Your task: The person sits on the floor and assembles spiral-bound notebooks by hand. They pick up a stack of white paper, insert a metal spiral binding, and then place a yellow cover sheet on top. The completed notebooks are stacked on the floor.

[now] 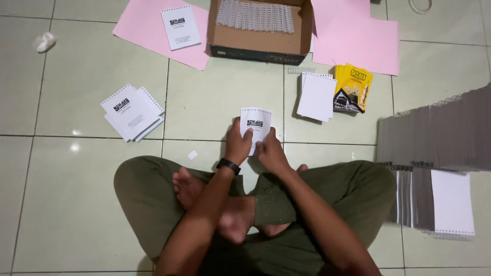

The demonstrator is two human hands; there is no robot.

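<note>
Sitting cross-legged on the tiled floor [82, 204], the person holds a small white punched booklet [257, 125] upright between both hands, just above the knees, probably so the perforated top edge stays level and easy to see. The left hand [239, 144] (a black band on its wrist) wraps the booklet's left edge, thumb across the printed front. The right hand [271, 152] pinches the lower right corner, fingers curled close. Both forearms cross the lap and converge at 12 o'clock. A cardboard box of wire coils [258, 25] sits further at 12, finished white booklets [132, 112] at 10, yellow covers [353, 88] at 1.
</note>
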